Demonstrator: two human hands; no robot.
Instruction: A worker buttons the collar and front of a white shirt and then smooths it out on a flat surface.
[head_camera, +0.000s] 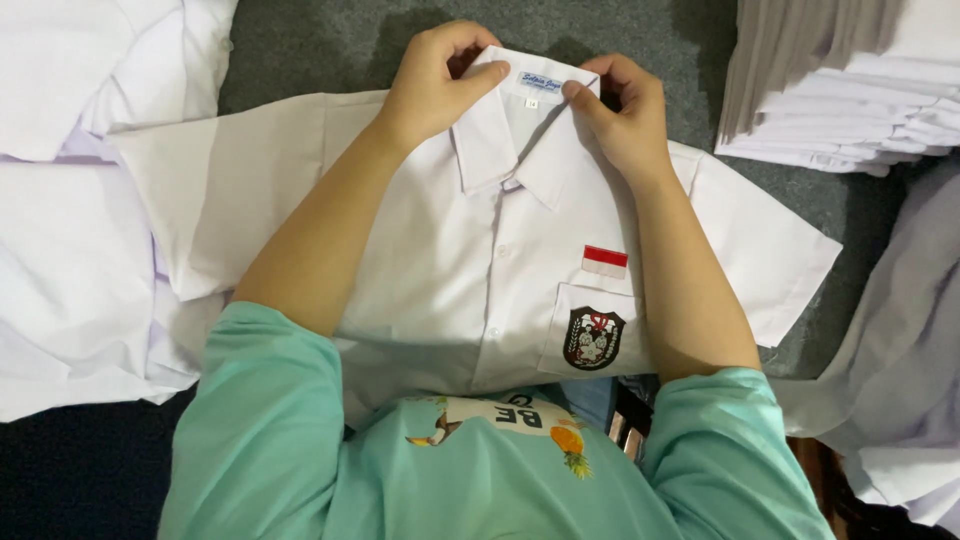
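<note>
Head view looks straight down on two bare hands at the collar of a white short-sleeved school shirt (450, 270). Left hand (435, 85) is closed in a pinch on the left collar wing, thumb on top; right hand (622, 115) pinches the right wing the same way, fingers curled behind the fabric. Between them the collar (520, 130) stands folded down and looks neatly shaped. The shirt lies face up across the middle of the frame on a dark grey floor (300, 45), front placket buttoned, both sleeves spread out flat, so by the look of it buttoning and laying out are done while the sleeves and body remain unfolded.

Inside the collar sits a small pale rectangular neck label (540, 82) with blue lettering. On the chest, a small red-and-white flag patch (605, 261) sits just above the pocket, which carries a dark shield-shaped badge (593, 338). A stack of folded white shirts (850, 90) fills the upper right; loose white garments (70, 230) lie at left.
</note>
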